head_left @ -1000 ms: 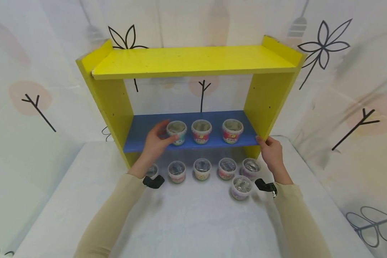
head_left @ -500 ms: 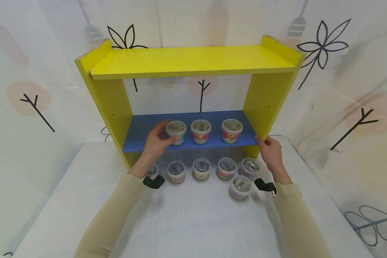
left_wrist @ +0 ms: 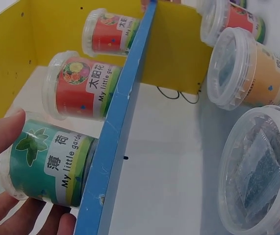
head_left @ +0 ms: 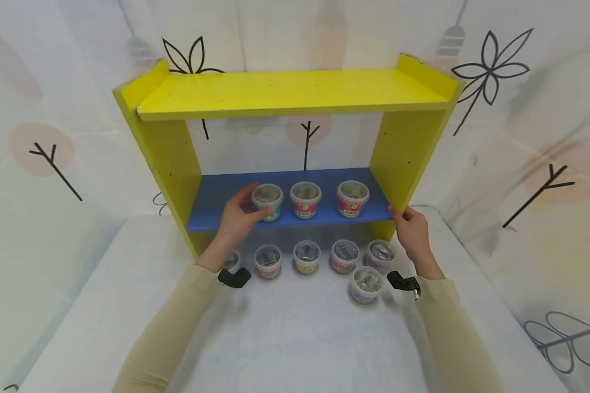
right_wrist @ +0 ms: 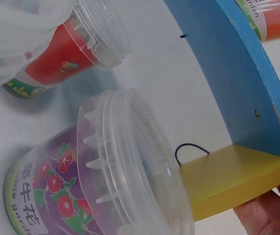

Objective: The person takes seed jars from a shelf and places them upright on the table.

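Note:
My left hand (head_left: 236, 218) holds a small clear-lidded plastic tub with a teal label (left_wrist: 46, 161), fingers behind it and thumb in front. This tub stands at the left of the blue shelf board (head_left: 226, 191). Beside it on the board are two red-labelled tubs, one in the middle (head_left: 305, 208) and one farther right (head_left: 351, 207). Over on the right, my right hand (head_left: 413, 232) grips the front edge of the yellow side panel (head_left: 403, 153), its thumb by the blue board's end. Most of its fingers are hidden behind the panel.
Below the board, several tubs stand in a row on the white table (head_left: 295, 338), including an orange-labelled one (left_wrist: 267, 73). A purple-labelled tub (head_left: 366, 289) stands in front of the row's right end. The yellow top board (head_left: 295, 93) spans above both hands.

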Demonstrator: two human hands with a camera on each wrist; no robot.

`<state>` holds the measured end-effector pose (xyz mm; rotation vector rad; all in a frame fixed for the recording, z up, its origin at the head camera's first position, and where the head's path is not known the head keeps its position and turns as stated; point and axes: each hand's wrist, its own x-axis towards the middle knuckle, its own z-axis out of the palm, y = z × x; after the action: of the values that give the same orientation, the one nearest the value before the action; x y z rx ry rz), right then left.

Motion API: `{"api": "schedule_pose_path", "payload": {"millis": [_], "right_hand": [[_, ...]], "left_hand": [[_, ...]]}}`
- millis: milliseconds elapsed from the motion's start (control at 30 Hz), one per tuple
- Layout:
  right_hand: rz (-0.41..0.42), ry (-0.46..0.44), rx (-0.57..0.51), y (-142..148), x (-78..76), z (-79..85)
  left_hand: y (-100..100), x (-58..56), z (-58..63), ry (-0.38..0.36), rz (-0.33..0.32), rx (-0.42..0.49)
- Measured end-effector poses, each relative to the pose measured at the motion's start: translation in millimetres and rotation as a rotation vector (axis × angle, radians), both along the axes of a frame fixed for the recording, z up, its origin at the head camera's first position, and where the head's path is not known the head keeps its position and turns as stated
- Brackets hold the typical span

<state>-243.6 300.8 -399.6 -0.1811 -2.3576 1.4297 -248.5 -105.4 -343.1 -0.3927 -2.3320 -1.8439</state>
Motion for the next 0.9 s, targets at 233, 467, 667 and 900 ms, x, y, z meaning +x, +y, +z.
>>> {"api": "schedule_pose_path", "payload": {"millis": [233, 467, 667, 900], "right_hand": [[0.003, 0.006, 0.001, -0.3, -0.7, -0.2], [-0.006, -0.007, -0.004, -0.7, 0.4, 0.5], [-0.003, -0.011, -0.012, -1.3, 1.2, 0.9], [-0.012, -0.007, -0.006, -2.2, 1.3, 1.2]], "left_hand": [[1.0, 12.6, 13.4, -0.027, -0.015, 0.032], [-1.1, 10.6, 5.0, -0.047, -0.006, 0.056], [-4.6, 15.8, 0.1, -0.009, -0.025, 0.053], [-9.9, 30.5, -4.9, -0.025, -0.045, 0.065]]}}
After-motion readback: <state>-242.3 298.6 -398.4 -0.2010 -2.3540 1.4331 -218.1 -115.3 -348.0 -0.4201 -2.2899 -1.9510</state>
